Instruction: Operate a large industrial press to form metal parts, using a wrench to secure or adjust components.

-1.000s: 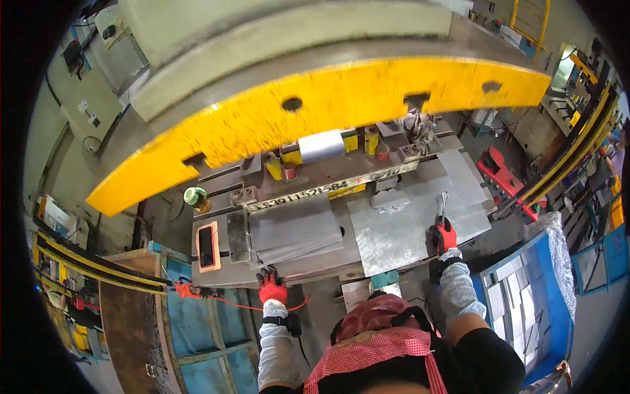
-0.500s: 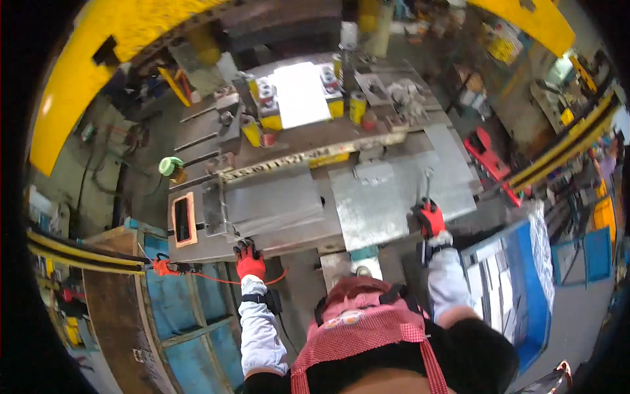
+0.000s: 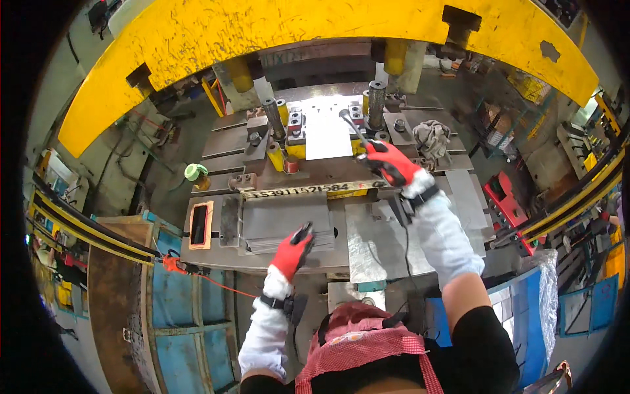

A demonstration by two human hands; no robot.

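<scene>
My right hand (image 3: 394, 163), in a red glove with dark fingertips, is closed round the handle of a slim rod-shaped tool (image 3: 355, 127) with a dark rounded tip. The tip is at the right edge of a bright white-looking sheet (image 3: 328, 134) lying on the press die; whether they touch I cannot tell. My left hand (image 3: 293, 251), gloved alike, is at the near right part of a stack of grey metal sheets (image 3: 282, 217). Its fingers reach forward, apart, with nothing visible in them.
A yellow press beam (image 3: 315, 26) spans the far side. Dark guide posts (image 3: 376, 105) flank the die. A flat metal plate (image 3: 367, 243) lies right of the stack, a crumpled cloth (image 3: 432, 138) farther right. A blue bin (image 3: 528, 315) stands near right; a green-lidded bottle (image 3: 195, 174) stands left.
My right hand has moved forward and left from the metal plate to the die, carrying the rod-shaped tool. My left hand has shifted right and forward onto the stack's near side. The view has tilted up.
</scene>
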